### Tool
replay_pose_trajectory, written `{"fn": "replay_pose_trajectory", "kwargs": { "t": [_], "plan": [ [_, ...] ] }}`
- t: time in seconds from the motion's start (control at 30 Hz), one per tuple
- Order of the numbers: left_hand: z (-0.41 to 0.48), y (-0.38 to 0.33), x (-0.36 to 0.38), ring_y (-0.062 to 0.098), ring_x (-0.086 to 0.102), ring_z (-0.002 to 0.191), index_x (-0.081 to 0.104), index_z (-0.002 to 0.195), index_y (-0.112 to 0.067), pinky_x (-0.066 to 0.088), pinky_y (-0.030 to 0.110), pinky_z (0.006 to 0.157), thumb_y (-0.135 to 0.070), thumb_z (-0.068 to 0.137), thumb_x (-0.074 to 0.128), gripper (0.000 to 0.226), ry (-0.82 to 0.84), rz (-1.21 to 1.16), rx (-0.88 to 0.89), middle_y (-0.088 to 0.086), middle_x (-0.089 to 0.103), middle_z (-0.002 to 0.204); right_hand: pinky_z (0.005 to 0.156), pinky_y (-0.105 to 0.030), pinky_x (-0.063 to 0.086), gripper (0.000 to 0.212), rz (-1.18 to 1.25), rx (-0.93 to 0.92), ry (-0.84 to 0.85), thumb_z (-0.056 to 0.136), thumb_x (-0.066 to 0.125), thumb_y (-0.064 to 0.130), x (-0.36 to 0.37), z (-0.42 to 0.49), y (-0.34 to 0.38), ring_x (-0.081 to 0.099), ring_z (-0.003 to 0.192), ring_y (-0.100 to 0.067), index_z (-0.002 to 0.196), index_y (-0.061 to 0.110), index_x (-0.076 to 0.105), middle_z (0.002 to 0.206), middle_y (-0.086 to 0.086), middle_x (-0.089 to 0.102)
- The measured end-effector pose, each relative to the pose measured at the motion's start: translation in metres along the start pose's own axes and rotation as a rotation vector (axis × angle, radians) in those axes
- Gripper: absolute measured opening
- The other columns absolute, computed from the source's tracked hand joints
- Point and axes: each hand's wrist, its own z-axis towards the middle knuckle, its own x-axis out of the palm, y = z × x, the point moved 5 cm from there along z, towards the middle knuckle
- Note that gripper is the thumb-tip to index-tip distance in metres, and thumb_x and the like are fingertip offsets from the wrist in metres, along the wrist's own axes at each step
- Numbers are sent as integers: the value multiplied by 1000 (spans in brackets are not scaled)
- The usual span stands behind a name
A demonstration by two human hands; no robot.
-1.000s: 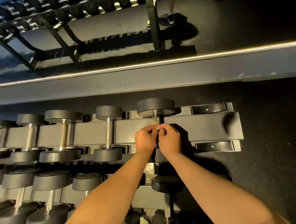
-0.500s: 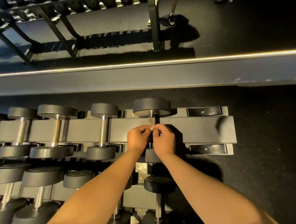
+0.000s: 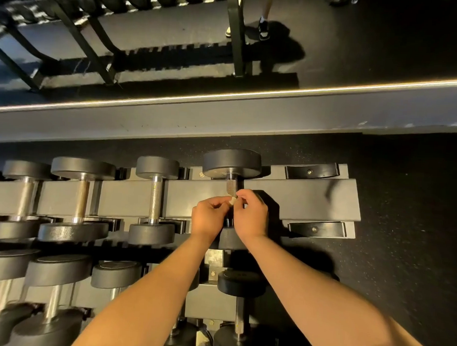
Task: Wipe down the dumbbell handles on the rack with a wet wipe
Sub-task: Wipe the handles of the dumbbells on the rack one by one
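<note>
Left hand (image 3: 209, 216) and right hand (image 3: 251, 216) pinch a small pale wipe (image 3: 232, 200) between them; knurled grey handle (image 3: 231, 187) just beyond

A gym: rows of dumbbells (image 3: 154, 199) sit on a tiered rack (image 3: 300, 200), over dark speckled rubber floor (image 3: 402, 261), with a mirror (image 3: 361, 34) behind.

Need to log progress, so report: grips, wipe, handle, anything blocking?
Left grip and right grip both pinching small wipe at handle of end dumbbell, top row. Upper handle exposed. Nothing blocking.
</note>
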Motion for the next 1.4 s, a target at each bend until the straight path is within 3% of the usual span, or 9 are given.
{"fn": "replay_pose_trajectory", "kwargs": {
  "t": [0.17,0.33,0.57,0.67,0.77,0.87,1.03,1.27,1.4],
  "plan": [
    [-11,5,-1,7,70,97,81,94,-29,56,30,94,-17,94,68,18,21,24,-118,-11,78,97,62,-15,45,12,12,13,24,98,56,16,-3,-2,3,63,85,-11,94,21,66,94,2,65],
    [-27,0,-2,-1,68,88,82,93,-22,53,17,86,-13,93,67,18,36,44,-162,-13,76,87,64,-15,45,14,26,39,92,97,57,15,-3,-7,2,64,92,-12,98,25,68,101,3,67],
    [-44,-7,-1,6,72,94,80,101,-22,56,22,89,-10,97,62,22,55,-44,12,-10,78,95,84,-21,52,20,118,22,230,97,61,19,-11,-22,-6,62,101,-5,117,22,63,110,7,66],
    [-45,-9,5,7,71,93,73,113,-25,58,25,88,-12,99,59,23,61,-74,55,-9,76,100,71,-11,48,18,116,31,271,99,60,17,-14,-15,-2,60,93,0,116,20,65,106,8,65],
    [-39,-13,4,1,65,96,61,121,-32,49,16,82,-18,102,53,24,-18,-14,43,-20,67,106,72,-12,46,15,92,5,123,98,59,10,-20,7,7,62,92,-5,105,18,70,98,8,66],
    [-30,-14,7,6,58,99,54,135,-36,44,26,84,-34,106,43,31,-73,163,-18,-19,60,109,76,-10,42,17,47,-109,-28,99,58,14,-15,29,23,61,97,-10,108,16,72,106,2,66],
    [-23,0,8,5,63,101,57,136,-49,55,33,91,-49,105,39,37,-102,231,-37,-18,69,120,78,-19,50,16,-22,-141,19,97,59,9,8,39,28,60,89,-13,100,6,75,99,-2,64],
    [-22,-1,9,10,62,117,57,139,-44,51,31,100,-44,107,41,36,-92,258,-28,-14,65,133,69,3,39,19,-130,-139,93,99,61,17,-1,39,7,59,87,-4,107,13,77,102,1,70],
    [-20,-1,8,11,60,122,55,141,-44,50,36,104,-44,107,38,38,-96,290,3,-13,61,139,81,-16,52,17,8,-153,37,99,59,13,7,46,27,63,87,-9,102,9,76,97,-1,71]
  ]
}}
